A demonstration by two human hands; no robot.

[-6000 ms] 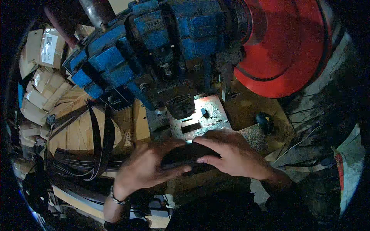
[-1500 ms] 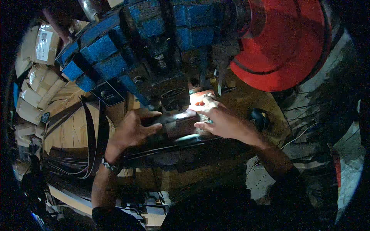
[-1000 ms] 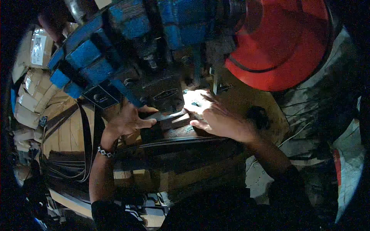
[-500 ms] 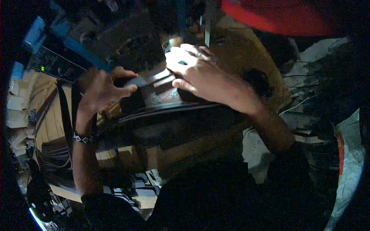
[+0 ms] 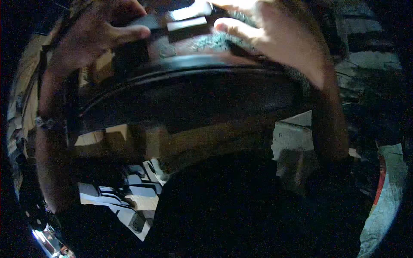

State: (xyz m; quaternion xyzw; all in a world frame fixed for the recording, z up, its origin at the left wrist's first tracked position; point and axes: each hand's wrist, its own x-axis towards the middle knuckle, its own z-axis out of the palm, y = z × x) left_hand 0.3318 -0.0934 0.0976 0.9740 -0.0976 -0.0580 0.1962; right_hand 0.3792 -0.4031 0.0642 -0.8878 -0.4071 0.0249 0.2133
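My left hand (image 5: 92, 32) is at the upper left, its thumb and fingers closed about a flat grey piece (image 5: 147, 20). The far part of that piece is hard to make out. My right hand (image 5: 282, 36) is at the upper right, strongly lit, with its thumb stretched toward the middle. Its fingers are curled but washed out and cut off by the top edge, so what they hold is hidden. Between the hands lies a bright pale bar (image 5: 187, 23) on a worn surface with greenish grit (image 5: 206, 42). A dark curved rim (image 5: 185, 64) runs below both hands.
Several pale flat-ended pieces (image 5: 140, 189) lie in a pile at the lower left. Cardboard (image 5: 105, 137) is behind the rim's lower side. A pale box (image 5: 292, 135) stands right of centre, and a whitish sack with a red stripe (image 5: 385, 189) is at the far right.
The view has tipped down and come nearer, so both hands and the rim appear higher and larger. The red shape at the top has left the picture. My left hand still grips the grey piece.
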